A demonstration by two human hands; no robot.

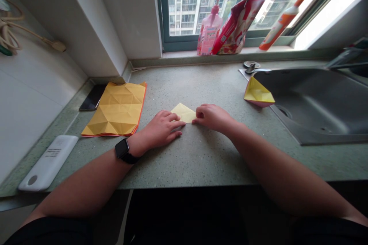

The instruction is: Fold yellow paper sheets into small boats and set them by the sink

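Note:
A small piece of folded pale yellow paper [184, 111] lies flat on the speckled counter, its peak pointing away from me. My left hand [165, 127], with a black watch at the wrist, rests on its left part with the fingers stretched out. At the paper's right corner, my right hand [212, 118] has its thumb and fingers pinched together on the edge. The hands cover both lower corners of the paper.
Creased orange-yellow sheets [117, 107] lie at left, beside a dark phone [92, 97] and a white power bank [48, 163]. A folded yellow paper box [259, 92] stands by the sink [310, 138]. A pink pump bottle [209, 30], red bag [241, 23] and orange-white bottle [280, 26] line the windowsill.

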